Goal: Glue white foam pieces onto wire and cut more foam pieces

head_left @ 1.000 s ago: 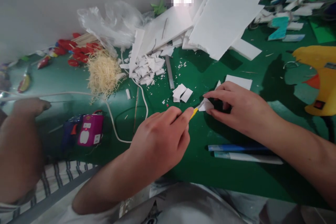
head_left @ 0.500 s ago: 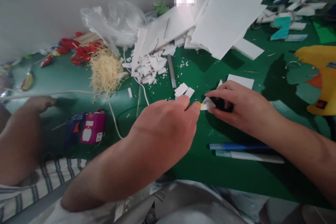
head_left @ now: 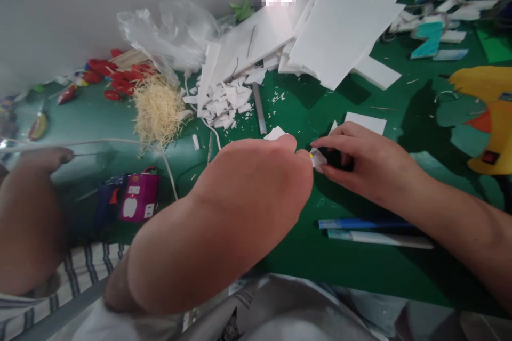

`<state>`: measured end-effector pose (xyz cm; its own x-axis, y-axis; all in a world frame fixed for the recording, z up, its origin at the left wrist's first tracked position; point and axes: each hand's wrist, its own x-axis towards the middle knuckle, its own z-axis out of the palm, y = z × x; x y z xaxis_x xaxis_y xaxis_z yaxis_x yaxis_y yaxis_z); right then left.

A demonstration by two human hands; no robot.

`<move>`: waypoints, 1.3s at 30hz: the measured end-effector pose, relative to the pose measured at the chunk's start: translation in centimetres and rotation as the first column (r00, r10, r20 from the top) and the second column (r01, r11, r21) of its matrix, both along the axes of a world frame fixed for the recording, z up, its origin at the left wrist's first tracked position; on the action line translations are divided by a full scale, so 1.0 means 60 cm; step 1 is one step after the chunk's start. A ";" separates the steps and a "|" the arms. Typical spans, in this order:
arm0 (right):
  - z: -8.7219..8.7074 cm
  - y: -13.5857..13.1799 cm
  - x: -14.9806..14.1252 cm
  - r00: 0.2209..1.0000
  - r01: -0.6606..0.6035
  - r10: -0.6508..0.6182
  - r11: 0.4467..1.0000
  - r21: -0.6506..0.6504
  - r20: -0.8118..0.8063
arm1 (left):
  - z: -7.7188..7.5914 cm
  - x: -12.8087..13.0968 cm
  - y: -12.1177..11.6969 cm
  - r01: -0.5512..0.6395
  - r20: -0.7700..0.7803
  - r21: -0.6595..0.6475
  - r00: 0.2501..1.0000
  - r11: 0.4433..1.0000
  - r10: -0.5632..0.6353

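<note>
My left hand (head_left: 272, 181) is closed, its fingers curled in front of my right hand; what it holds is hidden behind the knuckles. A tiny yellow bit (head_left: 311, 156) peeks out at its fingertips. Between the thumb and forefinger of my right hand (head_left: 354, 157) is a small white piece (head_left: 319, 159), perhaps foam board, which meets the left fingertips. Partly covered by my left hand lie white cut pieces (head_left: 275, 132). A white rectangular piece (head_left: 366, 122) rests just beyond my right hand.
Blue and whitish strips (head_left: 360, 224) lie near the front. A yellow glue gun (head_left: 486, 122) stands at right. White boards (head_left: 344, 21), scraps (head_left: 228, 104) and a straw-coloured heap (head_left: 158, 112) are at the back. A magenta power adapter (head_left: 139, 197) and a co-worker's arm (head_left: 32, 208) are left.
My left hand has turned and moved slightly right, now covering more of the white cut pieces and the yellow bit. The right hand keeps its pinch. The view has shifted slightly.
</note>
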<state>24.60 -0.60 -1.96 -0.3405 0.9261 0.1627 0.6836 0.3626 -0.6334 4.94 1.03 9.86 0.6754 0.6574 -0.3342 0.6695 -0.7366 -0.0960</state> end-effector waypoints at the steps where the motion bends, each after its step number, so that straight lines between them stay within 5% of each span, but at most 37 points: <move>1: 0.000 0.000 0.000 1.000 0.000 0.000 1.000 -0.002 -0.001 | 0.000 0.000 0.000 0.002 0.018 -0.005 1.000 1.000 -0.002; 6: 0.001 0.002 0.000 1.000 -0.004 0.004 1.000 -0.015 0.003 | -0.003 0.002 -0.002 -0.008 0.050 -0.007 0.999 1.000 0.008; 11: -0.001 0.002 0.002 1.000 -0.015 0.015 1.000 -0.023 -0.009 | 0.001 0.016 0.000 0.019 -0.097 -0.063 0.995 0.998 -0.025; 17: -0.004 0.002 0.004 0.999 -0.031 0.031 0.999 -0.029 -0.007 | 0.004 0.020 -0.003 -0.111 -0.103 -0.131 0.990 0.985 0.098; 22: -0.002 0.002 0.003 1.000 -0.020 0.021 0.999 -0.037 0.007 | -0.003 0.011 -0.006 0.023 -0.017 -0.092 1.000 0.995 -0.024; 28: 0.000 0.001 0.001 1.000 -0.014 0.015 1.000 -0.024 0.027 | 0.009 0.026 -0.001 0.042 -0.149 -0.118 0.987 0.992 -0.059; 39: 0.002 -0.001 -0.002 0.999 0.038 -0.039 0.999 -0.029 -0.021 | -0.016 -0.002 -0.019 0.017 0.004 0.080 1.000 0.997 -0.018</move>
